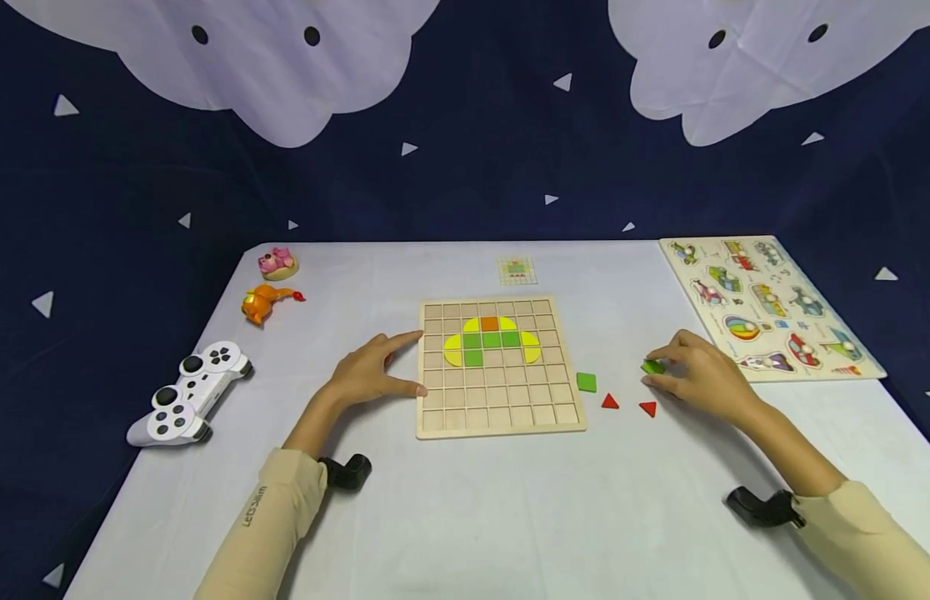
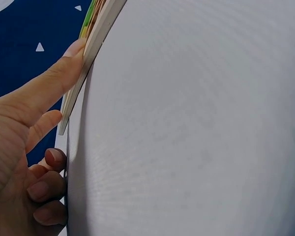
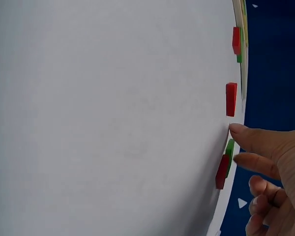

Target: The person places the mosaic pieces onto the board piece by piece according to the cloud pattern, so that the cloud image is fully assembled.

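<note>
While the left edge of the wooden grid board (image 1: 502, 421) is touched by the thumb and forefinger of the left hand (image 1: 367, 372), spread wide with nothing gripped, a green piece (image 1: 652, 367) is bracketed narrowly by the thumb and forefinger of the right hand (image 1: 697, 377). Whether it is pinched, or lies flat on the bench (image 1: 465, 517), cannot be told. The piece is located right of the board, near a red triangle (image 1: 648, 409); a further red piece (image 3: 221, 173) is seen in front of it in the right-wrist view.

Handling, as judged: piece light, stiff, not fragile, its flat face perhaps slippery; best taken by two opposite side edges. Board judged rigid and easily slid; best steadied at its rim, clear of the coloured pieces (image 1: 492, 339) set on it.
</note>
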The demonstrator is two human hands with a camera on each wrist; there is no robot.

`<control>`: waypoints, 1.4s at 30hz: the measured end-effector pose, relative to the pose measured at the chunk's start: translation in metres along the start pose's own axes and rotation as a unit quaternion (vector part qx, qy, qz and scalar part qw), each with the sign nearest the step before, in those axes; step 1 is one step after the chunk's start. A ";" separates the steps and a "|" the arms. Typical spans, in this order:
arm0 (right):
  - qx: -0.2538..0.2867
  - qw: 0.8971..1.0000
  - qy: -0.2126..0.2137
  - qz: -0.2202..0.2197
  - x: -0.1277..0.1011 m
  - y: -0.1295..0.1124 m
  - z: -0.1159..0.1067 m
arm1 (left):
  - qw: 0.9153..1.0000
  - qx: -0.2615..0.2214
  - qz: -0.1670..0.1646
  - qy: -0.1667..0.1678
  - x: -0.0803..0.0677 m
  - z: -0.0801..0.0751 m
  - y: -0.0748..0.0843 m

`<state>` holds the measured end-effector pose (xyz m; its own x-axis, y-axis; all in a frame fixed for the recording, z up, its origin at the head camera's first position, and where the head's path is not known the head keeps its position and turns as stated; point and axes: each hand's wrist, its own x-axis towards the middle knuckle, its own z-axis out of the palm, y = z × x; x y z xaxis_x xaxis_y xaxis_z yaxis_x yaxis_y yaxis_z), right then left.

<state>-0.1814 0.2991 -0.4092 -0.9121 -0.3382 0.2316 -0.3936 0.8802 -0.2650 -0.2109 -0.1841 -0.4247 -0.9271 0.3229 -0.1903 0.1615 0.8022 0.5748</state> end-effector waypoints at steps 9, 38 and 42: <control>0.005 0.999 0.001 0.037 -0.004 0.009 0.000 | 1.000 0.002 -0.002 0.002 0.000 -0.001 0.000; 0.017 0.999 -0.038 0.001 0.037 -0.028 0.014 | 1.000 -0.002 0.001 0.003 -0.002 -0.001 0.000; 0.025 0.999 -0.028 -0.020 0.046 -0.040 0.019 | 1.000 -0.002 0.002 0.005 -0.001 0.000 0.000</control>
<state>-0.2099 0.2418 -0.4057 -0.9000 -0.3923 0.1897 -0.4337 0.8487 -0.3026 -0.2096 -0.1842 -0.4245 -0.9297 0.3210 -0.1807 0.1636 0.7994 0.5782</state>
